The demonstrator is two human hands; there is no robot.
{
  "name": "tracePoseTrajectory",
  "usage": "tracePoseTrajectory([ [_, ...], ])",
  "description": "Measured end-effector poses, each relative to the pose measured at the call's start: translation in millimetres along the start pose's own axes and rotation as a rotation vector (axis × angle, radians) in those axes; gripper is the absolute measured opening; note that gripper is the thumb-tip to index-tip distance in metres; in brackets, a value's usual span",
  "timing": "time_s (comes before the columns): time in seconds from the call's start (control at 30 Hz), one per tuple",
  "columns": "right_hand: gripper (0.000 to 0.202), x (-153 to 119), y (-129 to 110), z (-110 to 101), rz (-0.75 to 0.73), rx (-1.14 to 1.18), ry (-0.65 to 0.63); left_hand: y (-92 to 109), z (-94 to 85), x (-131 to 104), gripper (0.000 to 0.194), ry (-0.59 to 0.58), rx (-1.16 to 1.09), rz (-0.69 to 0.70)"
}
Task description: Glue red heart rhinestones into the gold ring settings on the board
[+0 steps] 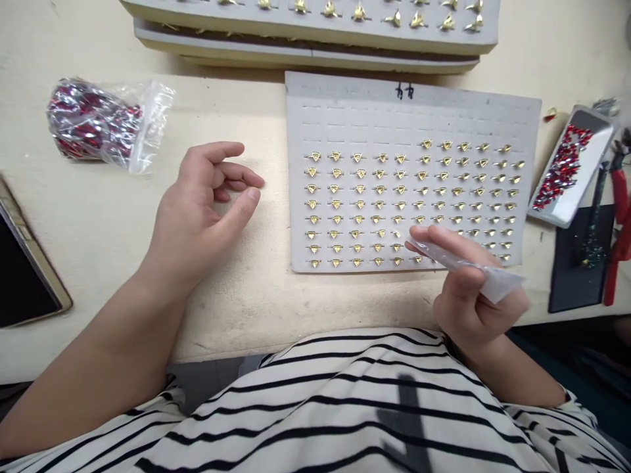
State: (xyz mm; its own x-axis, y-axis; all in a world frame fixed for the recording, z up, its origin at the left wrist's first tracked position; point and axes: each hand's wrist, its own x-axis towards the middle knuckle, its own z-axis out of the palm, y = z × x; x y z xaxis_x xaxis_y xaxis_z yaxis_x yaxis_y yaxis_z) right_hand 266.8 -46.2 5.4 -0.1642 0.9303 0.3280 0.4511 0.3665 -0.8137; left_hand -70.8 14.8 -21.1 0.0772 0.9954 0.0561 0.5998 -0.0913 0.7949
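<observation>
My right hand (478, 302) pinches a small, translucent, cone-shaped plastic bag (497, 282), its narrow end pointing left. That end is over the lower part of a grey foam board (340, 98) set with rows of gold rings (361, 174) with triangular tops. Some rings at the lower right are hidden behind the hand. My left hand (197, 197) rests on the table left of the board, fingers loosely bent and apart, with nothing in them.
Stacked foam boards of gold rings (310, 29) stand at the back. A zip bag of red and silver stones (93, 125) lies left, above a phone (24, 256). To the right are a white tray (591, 151) of red stones, a black pad (572, 269) and red-handled pliers (620, 223).
</observation>
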Motion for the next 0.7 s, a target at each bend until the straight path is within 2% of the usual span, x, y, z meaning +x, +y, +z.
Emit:
tracePoseTrajectory([
  [0.1, 0.038, 7, -3, 6, -0.064, -0.024, 0.018, -2, 0.1, 0, 0.054, -0.004, -0.001, 0.003],
  [0.33, 0.037, 9, -2, 12, -0.033, 0.002, 0.016, -3, -0.1, 0, 0.055, -0.005, -0.007, 0.007],
  [0.7, 0.038, 10, -9, -1, -0.050, -0.106, 0.018, -2, -0.5, -2, 0.054, -0.010, 0.003, -0.007],
])
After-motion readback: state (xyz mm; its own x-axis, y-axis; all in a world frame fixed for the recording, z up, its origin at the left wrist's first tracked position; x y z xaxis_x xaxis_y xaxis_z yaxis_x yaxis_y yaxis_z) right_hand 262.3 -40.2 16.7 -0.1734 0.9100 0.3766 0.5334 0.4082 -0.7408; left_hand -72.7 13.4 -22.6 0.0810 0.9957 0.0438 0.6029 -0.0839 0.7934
